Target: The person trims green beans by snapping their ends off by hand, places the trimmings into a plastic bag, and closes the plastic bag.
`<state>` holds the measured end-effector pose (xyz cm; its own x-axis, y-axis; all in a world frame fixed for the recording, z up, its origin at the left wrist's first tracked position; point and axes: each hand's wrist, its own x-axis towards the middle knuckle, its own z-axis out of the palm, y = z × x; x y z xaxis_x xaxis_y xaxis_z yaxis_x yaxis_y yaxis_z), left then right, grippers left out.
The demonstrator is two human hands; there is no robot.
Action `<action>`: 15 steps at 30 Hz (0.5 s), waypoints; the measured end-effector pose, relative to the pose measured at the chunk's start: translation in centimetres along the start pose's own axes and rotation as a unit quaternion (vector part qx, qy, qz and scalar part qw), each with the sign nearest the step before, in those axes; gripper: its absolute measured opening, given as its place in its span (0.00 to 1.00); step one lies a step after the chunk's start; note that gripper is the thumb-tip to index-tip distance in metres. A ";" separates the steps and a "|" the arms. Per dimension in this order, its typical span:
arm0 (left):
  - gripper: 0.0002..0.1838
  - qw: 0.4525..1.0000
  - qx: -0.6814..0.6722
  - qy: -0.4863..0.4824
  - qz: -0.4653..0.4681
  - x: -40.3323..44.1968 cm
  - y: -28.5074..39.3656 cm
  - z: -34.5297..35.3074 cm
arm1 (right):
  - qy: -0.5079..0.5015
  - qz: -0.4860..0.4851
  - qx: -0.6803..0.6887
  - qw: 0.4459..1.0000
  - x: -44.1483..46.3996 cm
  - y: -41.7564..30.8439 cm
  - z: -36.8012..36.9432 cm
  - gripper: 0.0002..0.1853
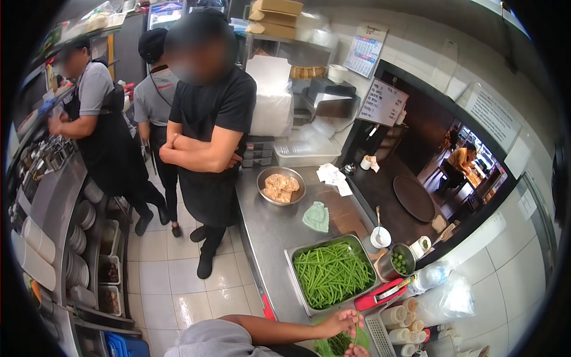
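Observation:
At the bottom edge of the view, my left hand [336, 323] reaches in with its fingertips pinched on a thin green bean [358, 323]. My right hand [357, 351], mostly cut off by the frame, is close below with its fingertips near the bean's lower end; its grip is hard to make out. Under both hands is a green bag or bowl [364, 339] with dark green pieces [339, 343] in it. Just beyond, a rectangular metal pan [289, 262] holds a heap of long green beans [332, 271].
A metal bowl [262, 191] of pale pinkish food, a green cloth [316, 217] and paper slips [336, 179] lie along the steel counter [262, 232]. A red object [380, 296] and a metal pot of green fruit [386, 272] border the pan. A co-worker [208, 137] stands with folded arms.

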<state>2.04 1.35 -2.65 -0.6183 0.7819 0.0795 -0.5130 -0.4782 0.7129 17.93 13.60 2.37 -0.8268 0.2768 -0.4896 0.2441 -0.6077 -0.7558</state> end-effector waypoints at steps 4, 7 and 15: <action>0.13 0.999 0.027 -0.004 0.023 -0.5 0.2 0.2 | 0.028 0.010 -0.067 0.997 0.3 -0.4 0.6 0.05; 0.11 0.995 0.087 -0.016 0.055 -1.3 0.1 1.1 | 0.056 -0.048 -0.199 0.977 -0.3 -1.1 2.3 0.07; 0.14 0.893 0.368 -0.129 0.224 -3.5 2.1 3.0 | 0.203 -0.116 -0.009 0.972 3.9 1.6 -1.6 0.06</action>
<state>4.97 -1.20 0.67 -0.4572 0.6891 0.5622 0.3417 -0.4475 0.8264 15.88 14.89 -1.44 -0.5932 0.6779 -0.4343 0.0876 -0.4820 -0.8718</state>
